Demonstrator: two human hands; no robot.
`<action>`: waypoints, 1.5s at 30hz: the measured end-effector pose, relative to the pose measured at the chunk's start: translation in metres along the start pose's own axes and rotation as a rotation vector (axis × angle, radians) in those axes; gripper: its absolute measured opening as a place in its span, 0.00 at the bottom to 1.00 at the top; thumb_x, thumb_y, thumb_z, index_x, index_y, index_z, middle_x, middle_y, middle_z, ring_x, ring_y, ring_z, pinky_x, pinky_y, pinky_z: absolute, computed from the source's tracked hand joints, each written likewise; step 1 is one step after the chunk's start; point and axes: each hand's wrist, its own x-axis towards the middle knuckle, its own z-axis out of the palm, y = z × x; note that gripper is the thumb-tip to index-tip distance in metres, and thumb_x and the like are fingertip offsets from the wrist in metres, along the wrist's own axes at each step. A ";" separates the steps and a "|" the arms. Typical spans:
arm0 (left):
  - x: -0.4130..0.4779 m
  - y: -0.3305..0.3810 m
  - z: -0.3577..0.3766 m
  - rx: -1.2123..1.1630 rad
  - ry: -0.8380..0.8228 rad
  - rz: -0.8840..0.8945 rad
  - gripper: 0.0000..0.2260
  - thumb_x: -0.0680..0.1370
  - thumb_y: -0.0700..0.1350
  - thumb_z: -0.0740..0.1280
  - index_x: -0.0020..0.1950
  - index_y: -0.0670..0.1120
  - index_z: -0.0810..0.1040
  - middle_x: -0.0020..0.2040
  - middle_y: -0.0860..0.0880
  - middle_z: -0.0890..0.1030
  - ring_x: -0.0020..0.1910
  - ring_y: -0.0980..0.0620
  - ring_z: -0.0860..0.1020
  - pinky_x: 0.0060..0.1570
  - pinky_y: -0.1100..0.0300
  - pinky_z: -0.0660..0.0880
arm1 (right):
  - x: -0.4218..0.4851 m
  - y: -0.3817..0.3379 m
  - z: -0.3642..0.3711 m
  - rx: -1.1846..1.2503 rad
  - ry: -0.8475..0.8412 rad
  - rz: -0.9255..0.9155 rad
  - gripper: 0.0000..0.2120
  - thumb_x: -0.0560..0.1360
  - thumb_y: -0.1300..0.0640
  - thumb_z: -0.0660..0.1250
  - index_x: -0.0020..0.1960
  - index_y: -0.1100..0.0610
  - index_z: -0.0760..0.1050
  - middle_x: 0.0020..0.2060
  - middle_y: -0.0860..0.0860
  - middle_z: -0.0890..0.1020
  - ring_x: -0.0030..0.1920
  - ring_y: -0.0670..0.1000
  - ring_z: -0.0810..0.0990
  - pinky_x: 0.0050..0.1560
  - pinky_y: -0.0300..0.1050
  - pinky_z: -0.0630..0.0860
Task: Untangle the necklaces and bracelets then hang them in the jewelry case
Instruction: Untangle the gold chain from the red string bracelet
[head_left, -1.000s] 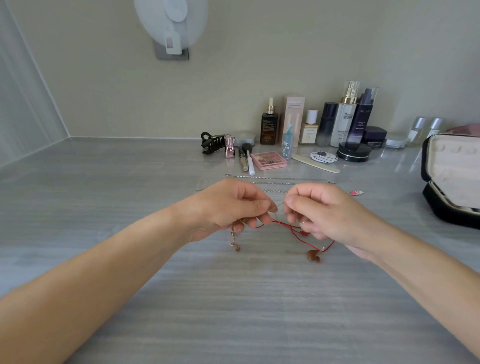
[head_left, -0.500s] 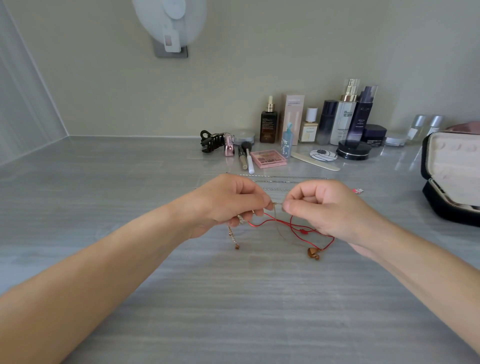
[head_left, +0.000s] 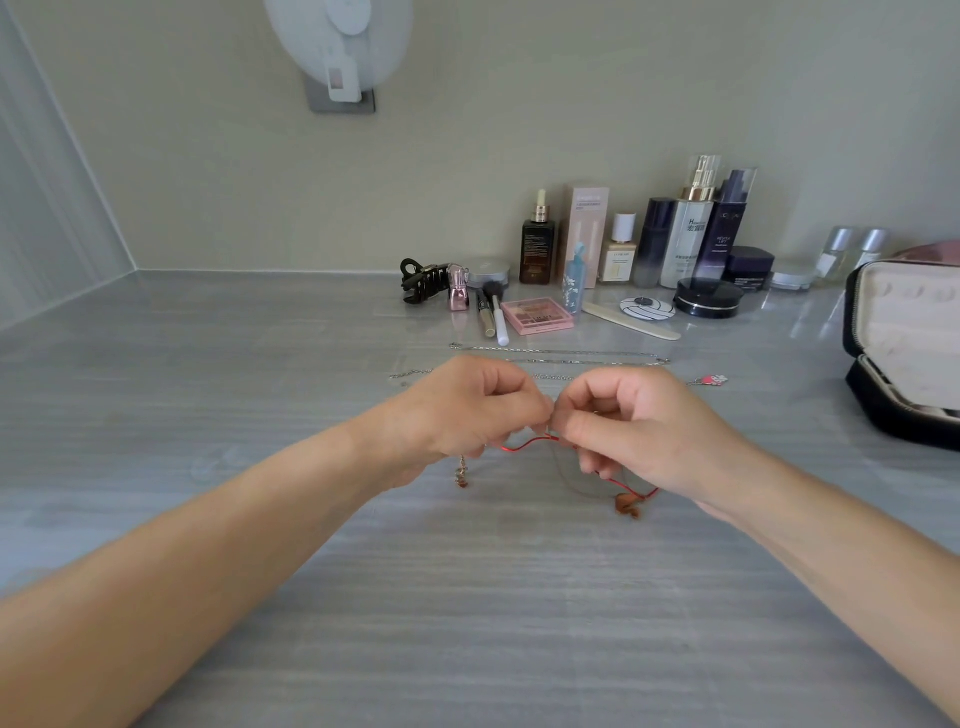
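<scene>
- The thin red cord bracelet (head_left: 530, 443) and a fine, pale metal chain (head_left: 571, 480) are tangled together and held just above the grey wood-grain tabletop (head_left: 467, 597), well to the near left of the open black jewelry case with cream lining (head_left: 904, 353).
- Both look very light and limp; the cord should bend without kinking, while the chain is likely slippery and could snag or stretch if tugged, so gentle pulls seem wise.
- A sensible hold is close on either side of the knot, pinching the strands rather than the small brown charm (head_left: 627, 506) that hangs by the cord's end.
- The left hand (head_left: 462, 410) is curled nearly closed, thumb and forefinger pinching a strand at the tangle; a small dangling chain end (head_left: 461, 475) drops below it.
- The right hand (head_left: 639, 431) is likewise curled, its fingertips meeting the left's at the knot and nipping the red cord; exactly which strand each finger has I cannot tell.
- Both forearms reach in from the near edge, wrists raised, knuckles up.
- Two long silver chains (head_left: 561, 356) lie straight on the tabletop just behind the hands, left of the case.
</scene>
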 end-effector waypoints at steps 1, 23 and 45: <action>0.000 -0.001 0.000 -0.001 -0.007 -0.005 0.11 0.74 0.44 0.66 0.31 0.50 0.77 0.33 0.48 0.73 0.31 0.54 0.69 0.32 0.60 0.65 | 0.000 0.000 0.000 -0.012 -0.002 0.003 0.06 0.73 0.60 0.67 0.37 0.56 0.76 0.21 0.44 0.76 0.24 0.42 0.74 0.28 0.37 0.71; 0.008 -0.017 0.000 -0.094 -0.021 -0.029 0.07 0.73 0.45 0.69 0.35 0.47 0.82 0.33 0.50 0.78 0.26 0.60 0.71 0.26 0.66 0.66 | 0.001 0.020 -0.005 -0.425 0.158 -0.384 0.06 0.68 0.53 0.67 0.40 0.49 0.82 0.33 0.40 0.77 0.37 0.41 0.77 0.40 0.32 0.71; 0.008 -0.015 0.007 0.093 0.066 0.044 0.08 0.75 0.46 0.67 0.36 0.50 0.78 0.23 0.58 0.74 0.23 0.59 0.67 0.24 0.66 0.66 | -0.002 0.013 -0.002 -0.663 0.151 -0.282 0.04 0.72 0.55 0.66 0.41 0.51 0.80 0.32 0.40 0.73 0.38 0.49 0.76 0.41 0.45 0.73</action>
